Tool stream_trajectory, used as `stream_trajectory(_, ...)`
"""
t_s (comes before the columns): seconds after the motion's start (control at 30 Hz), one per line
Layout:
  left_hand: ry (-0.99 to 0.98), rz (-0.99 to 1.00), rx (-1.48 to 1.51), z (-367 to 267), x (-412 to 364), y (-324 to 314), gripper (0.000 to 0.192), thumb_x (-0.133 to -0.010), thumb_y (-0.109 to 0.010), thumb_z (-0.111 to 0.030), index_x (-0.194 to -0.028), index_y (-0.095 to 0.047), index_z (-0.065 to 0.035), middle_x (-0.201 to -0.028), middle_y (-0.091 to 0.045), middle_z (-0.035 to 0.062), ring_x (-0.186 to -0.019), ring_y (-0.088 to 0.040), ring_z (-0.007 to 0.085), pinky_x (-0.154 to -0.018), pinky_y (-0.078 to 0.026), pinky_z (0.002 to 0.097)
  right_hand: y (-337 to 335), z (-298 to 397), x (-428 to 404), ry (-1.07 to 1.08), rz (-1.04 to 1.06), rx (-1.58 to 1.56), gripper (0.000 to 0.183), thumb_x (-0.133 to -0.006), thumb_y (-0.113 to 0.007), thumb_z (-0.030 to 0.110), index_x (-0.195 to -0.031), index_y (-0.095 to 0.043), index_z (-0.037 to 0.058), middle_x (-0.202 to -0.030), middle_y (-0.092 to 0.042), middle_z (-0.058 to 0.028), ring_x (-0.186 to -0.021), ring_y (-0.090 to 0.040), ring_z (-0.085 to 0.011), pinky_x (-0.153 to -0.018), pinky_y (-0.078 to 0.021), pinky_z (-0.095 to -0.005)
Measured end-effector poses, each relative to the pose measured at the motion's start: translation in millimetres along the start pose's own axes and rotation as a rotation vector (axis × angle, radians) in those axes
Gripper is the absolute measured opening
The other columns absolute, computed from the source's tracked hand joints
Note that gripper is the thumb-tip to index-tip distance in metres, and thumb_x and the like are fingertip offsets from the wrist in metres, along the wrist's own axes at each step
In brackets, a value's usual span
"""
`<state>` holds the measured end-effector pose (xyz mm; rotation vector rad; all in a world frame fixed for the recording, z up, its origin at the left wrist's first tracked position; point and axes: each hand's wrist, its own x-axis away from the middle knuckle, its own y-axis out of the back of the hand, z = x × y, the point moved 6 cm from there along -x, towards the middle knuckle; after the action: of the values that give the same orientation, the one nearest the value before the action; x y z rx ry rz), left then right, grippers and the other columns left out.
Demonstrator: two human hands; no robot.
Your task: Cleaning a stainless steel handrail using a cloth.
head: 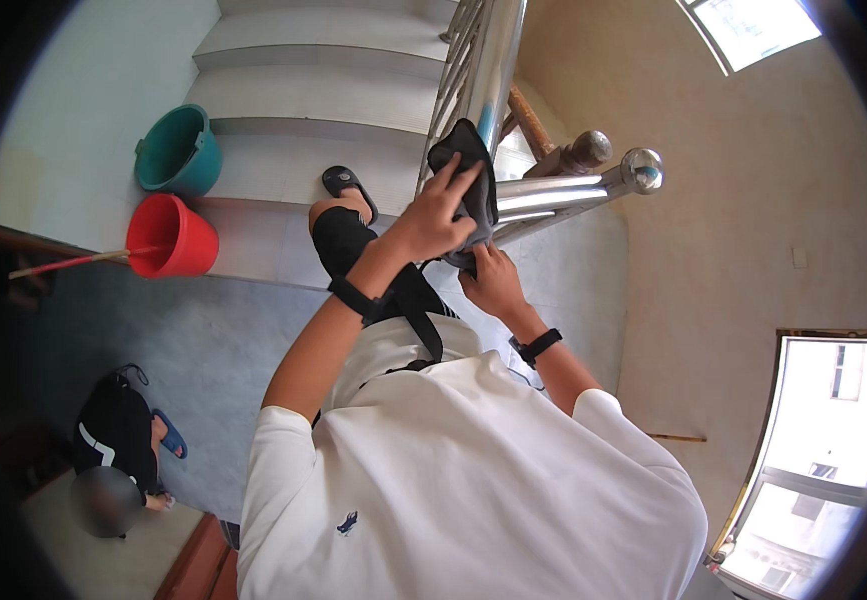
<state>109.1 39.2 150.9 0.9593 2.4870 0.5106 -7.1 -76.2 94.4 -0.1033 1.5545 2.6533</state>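
Observation:
A dark grey cloth [471, 187] lies draped over the shiny metal stair handrail [499, 67], near where it meets a second rail. My left hand [437, 214] presses the cloth against the metal, index and middle fingers stretched over it and thumb bent at its side. Just below, my right hand [495, 279] pinches the cloth's lower end; part of its fingers is hidden behind the fabric. Black straps circle both wrists. The level metal rail [553, 193] runs right from the cloth to a round metal ball end [642, 171].
A green bucket [178, 154] stands on the stairs [313, 150] by the wall. Beside it is a red bucket [185, 240] with a stick [65, 264] in it. Another person [114, 442] crouches at lower left. A wooden post knob [591, 150] rises behind the rail.

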Motion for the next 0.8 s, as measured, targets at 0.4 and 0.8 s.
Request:
stream_trajectory(0.4, 0.197, 0.118, -0.395, 27, 16, 20, 0.091, -0.086, -0.065, -0.067, -0.142, -0.049, 0.0025, -0.114, -0.065, 0.0338, -0.103, -0.069, 0.0454, -0.089, -0.056, 0.0504, 44, -4, -6, -0.048, -0.02, 0.062, 0.039, -0.071, -0.072, 0.016, -0.109, -0.066, 0.0093, -0.097, -0.07, -0.0174, -0.093, -0.068, -0.0393, -0.079, -0.0556, -0.048)
stream_trajectory(0.8, 0.258, -0.136, -0.147, 42, -35, -12, 0.089, -0.099, -0.054, -0.056, -0.147, -0.029, 0.0148, -0.144, -0.044, 0.0386, -0.124, -0.056, 0.0512, -0.103, -0.049, 0.0489, 107, -13, -157, 0.016, -0.273, 0.293, 0.034, -0.077, -0.057, 0.003, -0.11, -0.06, -0.0037, -0.119, -0.058, -0.0272, -0.11, -0.058, -0.0481, -0.094, -0.048, -0.0542)
